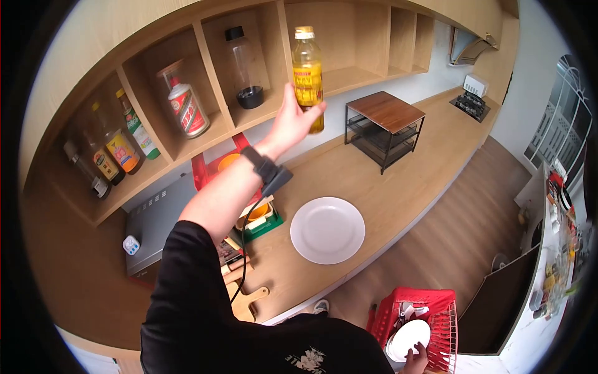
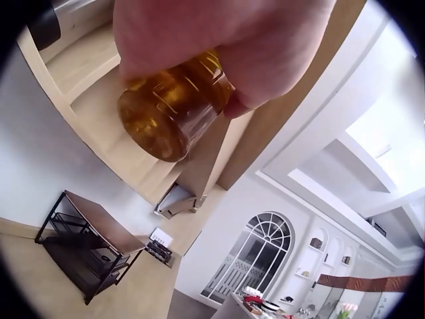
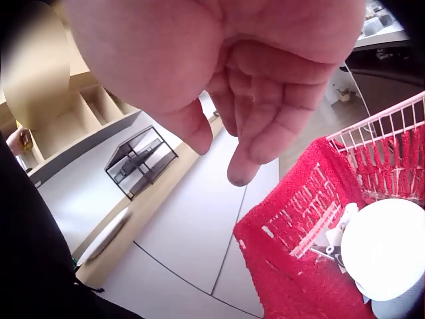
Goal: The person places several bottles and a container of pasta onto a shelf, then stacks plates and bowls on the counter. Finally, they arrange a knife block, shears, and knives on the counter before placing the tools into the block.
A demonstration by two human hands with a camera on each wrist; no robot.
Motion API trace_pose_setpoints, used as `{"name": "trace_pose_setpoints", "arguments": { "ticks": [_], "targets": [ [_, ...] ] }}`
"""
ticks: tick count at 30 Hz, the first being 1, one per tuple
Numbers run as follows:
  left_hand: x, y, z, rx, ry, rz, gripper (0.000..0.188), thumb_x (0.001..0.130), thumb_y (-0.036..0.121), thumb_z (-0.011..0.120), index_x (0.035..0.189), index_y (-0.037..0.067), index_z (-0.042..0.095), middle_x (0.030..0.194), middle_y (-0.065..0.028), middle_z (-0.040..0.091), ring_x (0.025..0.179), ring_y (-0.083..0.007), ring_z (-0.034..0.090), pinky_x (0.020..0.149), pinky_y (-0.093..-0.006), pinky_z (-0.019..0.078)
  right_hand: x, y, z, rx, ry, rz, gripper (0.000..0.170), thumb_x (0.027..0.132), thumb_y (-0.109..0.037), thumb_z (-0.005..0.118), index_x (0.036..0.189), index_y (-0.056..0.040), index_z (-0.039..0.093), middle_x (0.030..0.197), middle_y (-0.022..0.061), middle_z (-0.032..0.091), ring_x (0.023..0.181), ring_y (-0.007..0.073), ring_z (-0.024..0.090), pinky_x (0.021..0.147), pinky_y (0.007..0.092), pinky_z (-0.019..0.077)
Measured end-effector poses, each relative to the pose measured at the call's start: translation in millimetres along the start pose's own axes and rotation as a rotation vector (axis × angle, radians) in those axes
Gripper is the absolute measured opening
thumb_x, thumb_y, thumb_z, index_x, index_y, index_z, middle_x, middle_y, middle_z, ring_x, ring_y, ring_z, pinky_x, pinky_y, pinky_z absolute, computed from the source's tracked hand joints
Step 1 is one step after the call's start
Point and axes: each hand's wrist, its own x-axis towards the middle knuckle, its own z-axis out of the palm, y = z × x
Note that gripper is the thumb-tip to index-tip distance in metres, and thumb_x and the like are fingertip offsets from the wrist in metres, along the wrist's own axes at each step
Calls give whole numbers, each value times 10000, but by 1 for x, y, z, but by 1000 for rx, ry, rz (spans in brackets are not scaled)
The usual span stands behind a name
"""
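My left hand (image 1: 291, 123) grips a bottle of yellow cooking oil (image 1: 307, 71) with a yellow cap, held upright in front of the wall shelf. In the left wrist view the fingers wrap around the amber base of the oil bottle (image 2: 166, 109). Down at the lower right, my right hand (image 1: 416, 360) hovers at a red basket (image 1: 398, 299) with white plates (image 1: 408, 340) inside. Seen from the right wrist, its fingers (image 3: 265, 126) hang loosely bent with nothing between them, beside the basket. A large white plate (image 1: 327, 230) lies on the counter below the left arm.
Several sauce bottles (image 1: 121, 149), a white-and-red bottle (image 1: 187, 109) and a clear bottle with a black lid (image 1: 240, 62) stand in the shelf compartments. On the counter are a wood-topped black rack (image 1: 386, 112), a wooden board (image 1: 252, 299), a grey appliance (image 1: 162, 212) and a gas stove (image 1: 470, 106).
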Motion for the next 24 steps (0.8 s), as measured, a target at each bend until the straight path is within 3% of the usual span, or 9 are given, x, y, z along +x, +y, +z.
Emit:
{"name": "trace_pose_setpoints", "arguments": {
  "ticks": [4,5,9,11,14,15,18,20,24],
  "targets": [
    [60,-15,19,99,148,46,659,871,232,811,1315,-2,383,1204,-185,621,1133,-256,638,959,-387,520,-19,-25,-1,-126,-28,27,365,952,-162,702,1282,-14,648,990,164,749,789,237,711,728,384,570],
    [76,-29,25,193,223,92,666,856,229,816,1324,-8,406,1220,-231,610,1153,-341,627,988,-420,505,-26,-35,-2,-147,-58,43,370,951,-186,701,1275,-14,652,985,175,748,790,258,716,729,389,569],
    [130,-83,44,414,439,87,724,815,205,831,1360,-12,407,1270,-294,570,1208,-451,555,1046,-487,454,-53,-19,10,-258,-36,-39,314,953,-212,685,1223,-52,677,881,186,734,739,314,711,669,417,555],
    [146,-106,46,447,488,46,725,821,190,826,1376,0,401,1276,-290,569,1216,-449,555,1049,-484,458,-68,16,26,-167,95,-218,286,955,-184,683,1209,-52,683,860,191,728,711,301,709,637,404,554],
    [157,-134,50,424,548,-114,757,822,181,830,1409,9,385,1308,-293,558,1255,-445,538,1060,-480,455,-100,-2,22,152,72,2,252,964,-142,665,1194,-42,680,858,175,731,708,263,703,644,375,556],
    [162,-148,49,428,591,-120,792,820,190,836,1432,6,367,1313,-300,561,1250,-451,545,1064,-477,454,-103,20,23,-104,23,-32,249,964,-97,648,1203,-36,677,855,141,735,714,221,691,655,350,555],
    [180,-180,44,565,622,-202,828,800,207,857,1438,0,370,1368,-276,547,1291,-448,520,1092,-464,432,-128,-7,17,14,69,247,267,947,-74,651,1209,-38,681,850,108,737,721,201,680,668,333,552],
    [186,-161,35,594,552,-401,814,790,189,864,1429,-1,395,1436,-265,508,1356,-418,478,1124,-452,408,-137,-8,16,-113,91,161,294,926,-80,672,1217,-46,690,832,94,736,720,200,683,671,330,552],
    [199,-176,34,649,616,-400,804,875,91,765,1521,-10,298,1570,-236,386,1426,-369,424,1175,-428,375,-150,5,21,-178,26,237,351,903,-106,702,1252,-78,682,897,117,746,758,215,699,688,341,562]
  ]
}}
